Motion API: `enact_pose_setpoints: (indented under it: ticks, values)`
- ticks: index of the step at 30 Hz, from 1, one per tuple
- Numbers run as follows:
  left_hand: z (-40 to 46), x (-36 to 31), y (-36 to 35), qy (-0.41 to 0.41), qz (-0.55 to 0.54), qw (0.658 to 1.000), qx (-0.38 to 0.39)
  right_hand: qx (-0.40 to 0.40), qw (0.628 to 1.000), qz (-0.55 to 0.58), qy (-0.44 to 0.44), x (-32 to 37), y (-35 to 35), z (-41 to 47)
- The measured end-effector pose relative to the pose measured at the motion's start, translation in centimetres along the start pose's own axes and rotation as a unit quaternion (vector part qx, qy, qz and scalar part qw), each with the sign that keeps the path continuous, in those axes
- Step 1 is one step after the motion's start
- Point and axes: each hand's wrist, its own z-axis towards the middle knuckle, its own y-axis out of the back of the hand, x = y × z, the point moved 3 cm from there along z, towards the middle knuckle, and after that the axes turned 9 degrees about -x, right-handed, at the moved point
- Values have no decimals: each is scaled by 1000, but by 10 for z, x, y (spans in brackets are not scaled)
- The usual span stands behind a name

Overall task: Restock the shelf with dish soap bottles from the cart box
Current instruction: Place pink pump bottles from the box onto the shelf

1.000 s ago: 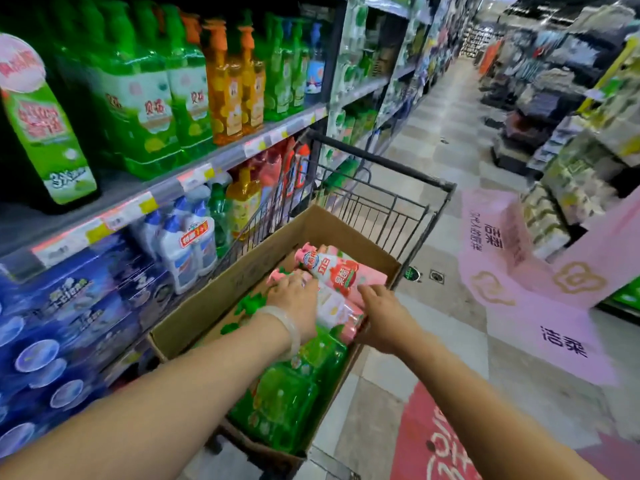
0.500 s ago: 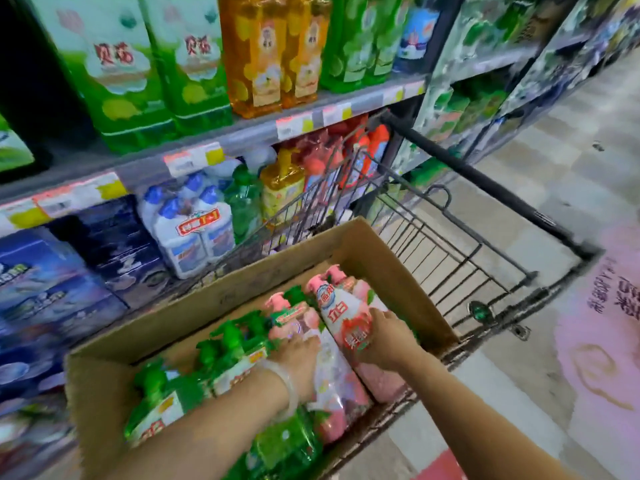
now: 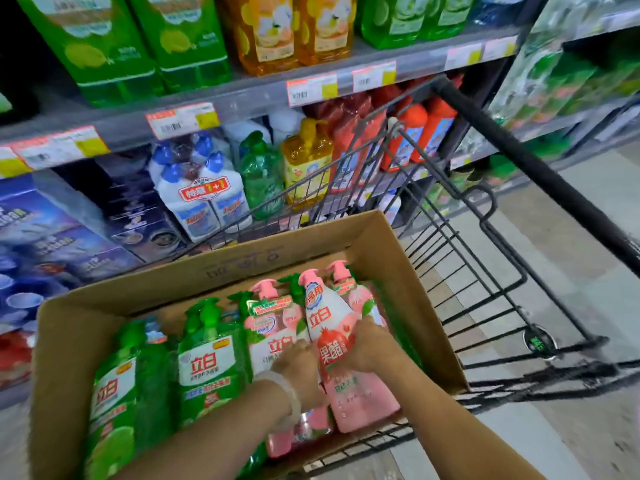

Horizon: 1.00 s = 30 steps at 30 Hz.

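Both of my hands are down in the cardboard box that sits in the wire cart; right hand curls round the right flank of the pink-and-white dish soap bottle, fingers wrapped onto its label, gripping it; left hand lies against the bottle's left flank, fingers bent over the neighbouring pink twin-pack, and I cannot tell whether they close on the bottle or merely press beside it; a pale bracelet circles my left wrist.

Gripped bottle lies tilted, pump end pointing away from me toward the far wall of the box, base toward me near the front edge; a second pink pump bottle lies just beside it on the right; green bottles lie packed side by side in the left half of the box, touching the pink packs.

Shelf stands to the left of the cart; upper tier carries large green and orange refill jugs; price tags run along its front edge; lower tier holds white bottles with blue caps, one green and one yellow pump bottle, then red bottles behind the cart wire.
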Motion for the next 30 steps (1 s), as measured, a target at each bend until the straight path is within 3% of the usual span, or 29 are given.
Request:
enact_pose_setpoints:
  ticks: [6,8,10,13,17,23,30]
  values:
    - [-8,-3,-1,22,-91,996,9,1,998,48,-27,-9,1,-5]
    - [-13,-2,-2,33,-151,988,-4,19,991,126,-40,-15,4,-9]
    - [-18,1,-5,51,-251,967,8,41,969,236,-54,-19,9,-17]
    - [-28,-1,-8,31,-432,900,51,64,946,316,-36,-14,19,-36]
    - [-48,9,5,10,-547,837,-30,33,932,360,20,18,31,-67]
    - [-125,77,56,-53,-568,805,-160,-2,921,367,129,110,19,-128]
    - [-287,223,100,-52,-542,785,-296,31,903,333,271,281,-64,-234]
